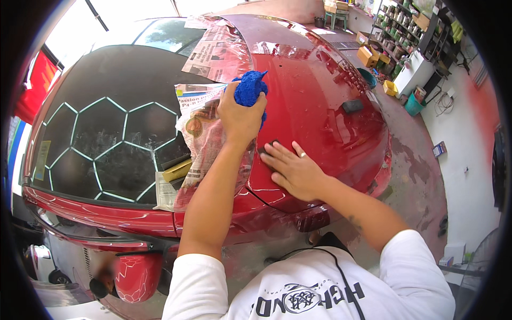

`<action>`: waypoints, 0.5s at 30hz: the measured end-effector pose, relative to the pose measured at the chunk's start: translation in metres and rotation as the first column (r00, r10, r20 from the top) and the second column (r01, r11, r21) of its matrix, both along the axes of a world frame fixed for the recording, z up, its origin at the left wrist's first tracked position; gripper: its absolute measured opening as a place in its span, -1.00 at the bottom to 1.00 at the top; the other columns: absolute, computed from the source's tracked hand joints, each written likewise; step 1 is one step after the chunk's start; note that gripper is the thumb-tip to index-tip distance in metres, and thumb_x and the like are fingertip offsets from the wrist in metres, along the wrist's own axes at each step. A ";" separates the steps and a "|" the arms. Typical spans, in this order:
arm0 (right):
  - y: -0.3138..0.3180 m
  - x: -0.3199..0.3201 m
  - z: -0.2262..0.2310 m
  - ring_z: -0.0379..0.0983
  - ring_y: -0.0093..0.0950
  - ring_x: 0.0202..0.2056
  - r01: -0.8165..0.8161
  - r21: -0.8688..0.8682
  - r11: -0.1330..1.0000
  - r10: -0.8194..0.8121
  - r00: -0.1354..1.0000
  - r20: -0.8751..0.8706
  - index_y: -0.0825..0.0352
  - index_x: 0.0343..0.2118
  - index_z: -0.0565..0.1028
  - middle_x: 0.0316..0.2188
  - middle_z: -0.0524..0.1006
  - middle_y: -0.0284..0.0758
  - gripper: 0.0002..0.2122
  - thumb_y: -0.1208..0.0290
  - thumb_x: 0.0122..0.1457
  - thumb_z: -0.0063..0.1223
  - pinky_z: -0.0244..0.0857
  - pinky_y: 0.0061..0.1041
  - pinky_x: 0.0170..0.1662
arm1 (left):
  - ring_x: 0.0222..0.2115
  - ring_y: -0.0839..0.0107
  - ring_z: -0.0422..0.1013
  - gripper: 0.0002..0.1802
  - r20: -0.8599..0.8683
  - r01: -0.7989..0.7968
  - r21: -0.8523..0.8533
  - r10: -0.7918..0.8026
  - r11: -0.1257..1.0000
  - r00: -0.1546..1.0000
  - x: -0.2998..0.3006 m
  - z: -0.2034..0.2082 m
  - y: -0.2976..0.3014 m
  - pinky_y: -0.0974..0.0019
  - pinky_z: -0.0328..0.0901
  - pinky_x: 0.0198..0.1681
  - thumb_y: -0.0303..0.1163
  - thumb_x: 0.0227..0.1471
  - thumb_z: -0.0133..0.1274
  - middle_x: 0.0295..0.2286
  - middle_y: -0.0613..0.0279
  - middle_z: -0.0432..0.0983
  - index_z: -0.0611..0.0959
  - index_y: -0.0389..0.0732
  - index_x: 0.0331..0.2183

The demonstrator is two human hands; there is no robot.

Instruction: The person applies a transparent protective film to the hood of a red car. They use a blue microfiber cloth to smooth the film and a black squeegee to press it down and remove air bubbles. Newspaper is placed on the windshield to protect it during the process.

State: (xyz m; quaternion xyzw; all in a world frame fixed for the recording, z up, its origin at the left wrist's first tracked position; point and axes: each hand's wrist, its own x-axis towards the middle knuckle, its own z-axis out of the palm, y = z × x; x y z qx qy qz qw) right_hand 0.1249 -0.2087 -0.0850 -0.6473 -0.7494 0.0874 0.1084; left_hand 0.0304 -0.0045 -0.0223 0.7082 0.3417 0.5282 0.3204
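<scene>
My left hand [240, 120] is closed around a bunched blue cloth [249, 89], held over the edge of the newspaper [202, 130] beside the glossy red car panel [314, 80]. My right hand [293, 170] lies on the red panel, fingers stretched, with a ring on one finger. Its fingertips press on a small dark pad [262, 148], mostly hidden beneath them. Farther right, a dark block [352, 106] rests on the same panel.
Left of the newspaper spreads a black car panel [96, 128] with pale hexagon lines. A yellow piece [177, 170] lies near the paper's lower edge. A red mirror [137, 277] sticks out at lower left. Shelves of cans [400, 26], a teal bucket [413, 104] and a yellow container [390, 88] stand at right.
</scene>
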 end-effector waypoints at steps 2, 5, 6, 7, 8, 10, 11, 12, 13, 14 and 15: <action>0.050 0.031 -0.004 -0.16 -0.24 0.66 0.089 -0.004 0.996 -0.089 0.996 0.014 0.15 0.61 0.15 0.66 0.03 -0.25 -0.39 -0.02 0.64 -0.37 -0.27 0.23 0.62 | -0.17 -0.02 0.63 -0.53 0.019 -0.024 0.026 0.023 0.999 1.000 -0.003 0.002 0.003 -0.05 0.47 0.00 -0.28 -0.03 0.48 -0.22 -0.06 0.68 0.70 -0.26 -0.11; 0.132 0.083 -0.005 -0.21 -0.29 0.67 0.252 0.018 0.967 -0.252 0.968 -0.012 0.13 0.62 0.12 0.67 0.01 -0.30 -0.38 -0.06 0.64 -0.41 -0.30 0.24 0.63 | -0.16 -0.03 0.64 -0.53 0.052 -0.027 0.061 0.024 0.998 0.998 0.004 0.011 0.009 -0.04 0.47 0.00 -0.29 -0.04 0.48 -0.20 -0.06 0.69 0.70 -0.27 -0.11; 0.142 0.082 -0.005 -0.20 -0.27 0.67 0.268 0.022 0.963 -0.267 0.963 -0.033 0.14 0.62 0.13 0.67 0.01 -0.28 -0.38 -0.04 0.64 -0.39 -0.29 0.24 0.63 | -0.16 -0.03 0.64 -0.53 0.056 -0.020 0.052 0.018 0.998 0.998 0.000 0.009 0.011 -0.03 0.47 0.00 -0.29 -0.04 0.48 -0.20 -0.06 0.69 0.70 -0.28 -0.11; 0.148 0.083 -0.006 -0.19 -0.25 0.67 0.289 0.026 0.957 -0.287 0.956 -0.051 0.16 0.61 0.14 0.67 0.01 -0.26 -0.39 -0.02 0.64 -0.37 -0.28 0.24 0.62 | -0.16 -0.04 0.64 -0.53 0.062 -0.009 0.044 0.006 0.999 0.998 -0.002 0.008 0.013 -0.03 0.47 0.00 -0.29 -0.04 0.47 -0.20 -0.06 0.69 0.70 -0.28 -0.11; 0.149 0.084 -0.007 -0.18 -0.23 0.67 0.314 0.030 0.949 -0.312 0.948 -0.069 0.17 0.61 0.14 0.67 0.02 -0.25 -0.39 0.00 0.64 -0.35 -0.28 0.25 0.62 | -0.17 -0.04 0.64 -0.53 0.080 -0.014 0.059 0.010 0.998 0.997 0.002 0.010 0.015 -0.02 0.47 -0.01 -0.29 -0.04 0.48 -0.20 -0.06 0.69 0.70 -0.28 -0.12; 0.106 0.041 -0.016 -0.14 -0.18 0.66 0.228 0.053 0.972 -0.225 0.973 -0.055 0.21 0.60 0.15 0.66 0.03 -0.20 -0.39 0.03 0.63 -0.28 -0.26 0.24 0.62 | -0.18 -0.04 0.64 -0.53 0.085 -0.048 0.048 0.044 0.998 0.995 -0.007 0.003 0.019 -0.01 0.47 -0.02 -0.29 -0.05 0.48 -0.21 -0.06 0.69 0.70 -0.28 -0.12; 0.075 0.017 -0.016 -0.13 -0.16 0.66 0.184 0.069 0.980 -0.181 0.982 -0.046 0.23 0.60 0.15 0.66 0.04 -0.18 -0.39 0.05 0.62 -0.25 -0.24 0.24 0.61 | -0.20 -0.03 0.64 -0.54 0.070 -0.052 0.020 0.051 0.998 0.996 -0.012 0.002 0.021 -0.02 0.47 -0.04 -0.29 -0.06 0.48 -0.24 -0.06 0.69 0.70 -0.28 -0.14; 0.040 -0.004 -0.014 -0.10 -0.12 0.65 0.117 0.054 0.992 -0.115 0.992 -0.045 0.26 0.59 0.17 0.65 0.06 -0.15 -0.39 0.08 0.61 -0.21 -0.23 0.25 0.61 | -0.21 -0.03 0.64 -0.54 0.043 -0.085 0.038 0.083 0.996 0.996 -0.015 0.002 0.022 -0.02 0.47 -0.04 -0.29 -0.06 0.48 -0.25 -0.05 0.69 0.71 -0.28 -0.14; 0.011 -0.019 -0.012 -0.07 -0.09 0.64 0.057 0.046 0.997 -0.055 0.998 -0.037 0.28 0.58 0.18 0.64 0.08 -0.13 -0.39 0.10 0.60 -0.17 -0.21 0.25 0.60 | -0.22 -0.03 0.64 -0.54 0.026 -0.109 0.060 0.108 0.992 0.994 -0.015 0.003 0.022 -0.02 0.47 -0.05 -0.29 -0.06 0.48 -0.26 -0.05 0.69 0.71 -0.28 -0.15; -0.002 -0.020 -0.013 -0.06 -0.14 0.64 0.020 0.071 0.997 -0.016 0.998 -0.056 0.24 0.58 0.19 0.63 0.10 -0.16 -0.40 0.07 0.60 -0.19 -0.21 0.27 0.60 | -0.22 -0.03 0.64 -0.54 0.039 -0.104 0.055 0.102 0.993 0.994 -0.015 0.004 0.022 -0.02 0.47 -0.05 -0.29 -0.06 0.49 -0.26 -0.05 0.68 0.71 -0.28 -0.15; 0.006 -0.013 -0.012 -0.07 -0.16 0.64 0.027 0.057 0.998 -0.025 0.999 -0.039 0.23 0.58 0.20 0.64 0.09 -0.17 -0.40 0.06 0.60 -0.20 -0.22 0.27 0.60 | -0.23 -0.03 0.64 -0.54 0.047 -0.100 0.051 0.098 0.994 0.994 -0.017 0.005 0.020 -0.03 0.47 -0.05 -0.29 -0.06 0.49 -0.26 -0.05 0.68 0.70 -0.28 -0.15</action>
